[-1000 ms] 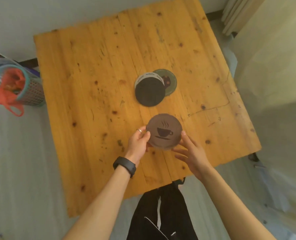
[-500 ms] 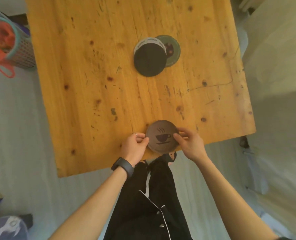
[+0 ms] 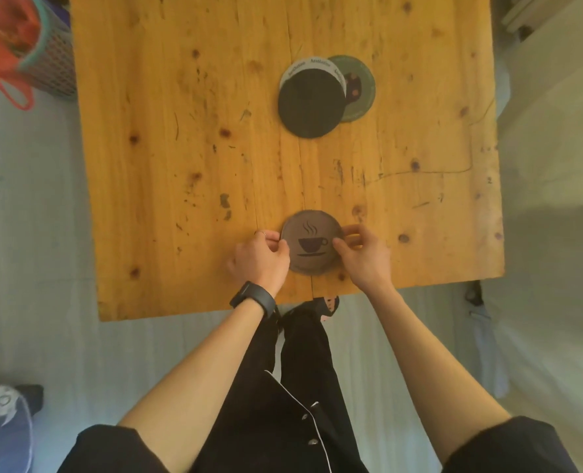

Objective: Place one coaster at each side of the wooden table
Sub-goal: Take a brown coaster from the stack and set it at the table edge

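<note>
A round brown coaster (image 3: 310, 242) with a steaming-cup print lies near the wooden table's (image 3: 167, 158) front edge. My left hand (image 3: 261, 259) pinches its left rim and my right hand (image 3: 363, 254) pinches its right rim. Farther back, right of the middle, sits a small pile: a black coaster (image 3: 309, 104) on top, a white-rimmed coaster (image 3: 312, 63) peeking out behind it, and a green coaster (image 3: 360, 87) sticking out to the right. A black watch is on my left wrist.
A mesh basket (image 3: 49, 68) with a red bag in it stands on the floor at the table's far left corner. A pale cloth-covered surface (image 3: 556, 131) runs along the right side. My dark trousers and feet are below the front edge.
Both hands have drawn the cup-print coaster from the table's middle back toward the front edge. The pile of three has not moved.
</note>
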The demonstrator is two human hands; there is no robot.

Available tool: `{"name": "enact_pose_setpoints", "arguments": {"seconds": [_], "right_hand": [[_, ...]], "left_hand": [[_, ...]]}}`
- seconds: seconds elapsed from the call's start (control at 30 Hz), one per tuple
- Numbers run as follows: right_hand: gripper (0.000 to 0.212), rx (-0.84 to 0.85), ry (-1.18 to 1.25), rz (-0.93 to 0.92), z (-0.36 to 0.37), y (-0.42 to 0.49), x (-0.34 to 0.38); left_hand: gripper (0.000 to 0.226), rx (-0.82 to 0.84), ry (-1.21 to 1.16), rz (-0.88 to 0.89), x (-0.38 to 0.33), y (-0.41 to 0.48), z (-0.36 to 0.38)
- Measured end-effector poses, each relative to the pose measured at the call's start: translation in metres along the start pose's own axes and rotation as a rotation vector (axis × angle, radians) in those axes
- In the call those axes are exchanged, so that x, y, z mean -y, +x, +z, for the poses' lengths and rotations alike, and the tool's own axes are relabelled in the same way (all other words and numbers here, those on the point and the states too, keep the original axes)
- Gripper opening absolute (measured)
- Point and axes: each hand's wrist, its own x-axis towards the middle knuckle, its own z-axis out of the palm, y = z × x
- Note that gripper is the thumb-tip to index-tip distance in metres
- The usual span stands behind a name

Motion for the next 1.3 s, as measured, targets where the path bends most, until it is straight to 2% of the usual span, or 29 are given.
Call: {"name": "enact_pose_setpoints", "arguments": {"seconds": [0.3,0.57,0.7,0.8,0.9,0.97,1.1,1.23,1.3], "right_hand": [[0.023,0.026,-0.064,-0.025,0.003,-0.001,-0.003],[0.024,-0.037,-0.079,-0.072,0.01,-0.004,-0.006],[0.026,-0.071,-0.191,-0.186,0.013,-0.006,-0.01],[0.029,-0.119,-0.353,-0.353,0.017,-0.008,-0.017],[0.031,-0.098,-0.527,-0.537,0.015,-0.006,-0.023],[0.032,-0.075,-0.594,-0.581,0.009,0.001,-0.025],[0.034,-0.038,-0.645,-0.592,-0.002,0.005,-0.02],[0.032,0.045,-0.572,-0.461,-0.011,0.014,-0.007],[0.034,0.028,-0.513,-0.407,-0.02,0.026,0.0]], "left_hand": [[0.009,0.02,0.044,0.064,-0.001,-0.002,-0.003],[0.013,0.0,0.16,0.127,0.0,0.002,-0.004],[0.02,-0.028,0.252,0.226,0.002,-0.001,-0.004],[0.031,-0.093,0.381,0.354,0.011,-0.008,0.001],[0.031,-0.117,0.431,0.38,0.014,-0.007,0.003],[0.032,-0.097,0.447,0.376,0.01,-0.006,0.001],[0.034,-0.007,0.501,0.378,-0.006,0.002,-0.006],[0.033,0.012,0.509,0.374,-0.037,0.027,-0.016],[0.039,-0.016,0.487,0.421,-0.062,0.047,-0.017]]}}
